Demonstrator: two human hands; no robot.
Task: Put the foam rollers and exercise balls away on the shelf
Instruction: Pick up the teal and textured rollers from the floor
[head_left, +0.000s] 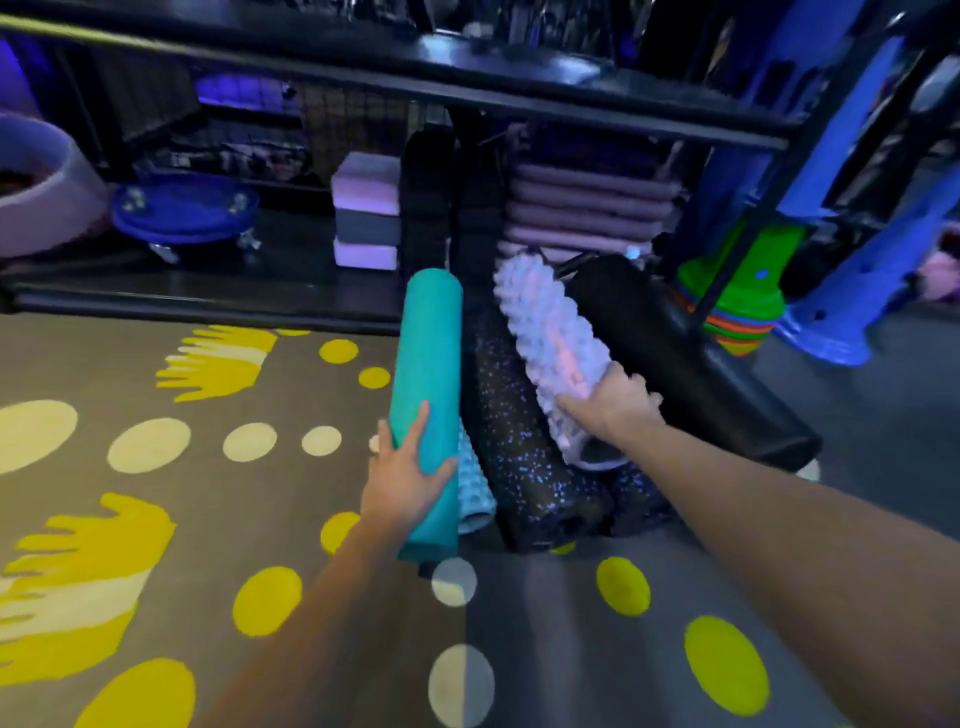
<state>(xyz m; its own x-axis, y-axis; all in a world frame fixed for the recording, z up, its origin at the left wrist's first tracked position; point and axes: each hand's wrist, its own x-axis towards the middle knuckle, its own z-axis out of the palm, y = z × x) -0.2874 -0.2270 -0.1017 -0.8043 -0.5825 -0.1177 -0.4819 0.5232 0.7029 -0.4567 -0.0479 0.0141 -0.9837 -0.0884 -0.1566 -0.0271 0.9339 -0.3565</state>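
My left hand (402, 480) grips a smooth teal foam roller (428, 364) near its lower end; the roller points toward the black shelf (208, 304). My right hand (613, 397) holds a white knobbly roller (545, 332) near its near end, tilted up toward the shelf. Between them on the floor lie a black speckled roller (524, 457) and a small light-blue knobbly roller (472, 493). A smooth black roller (675, 353) lies to the right, partly against the shelf post. A second speckled roller (636, 501) shows under my right wrist.
The lower shelf holds stacked foam blocks (366, 210), folded purple mats (587, 213), upright black rollers (428, 197) and a blue wheeled disc (184, 210). Stacked coloured cones (737, 296) and blue stands (852, 270) are at right. The grey carpet (208, 519) has yellow dots.
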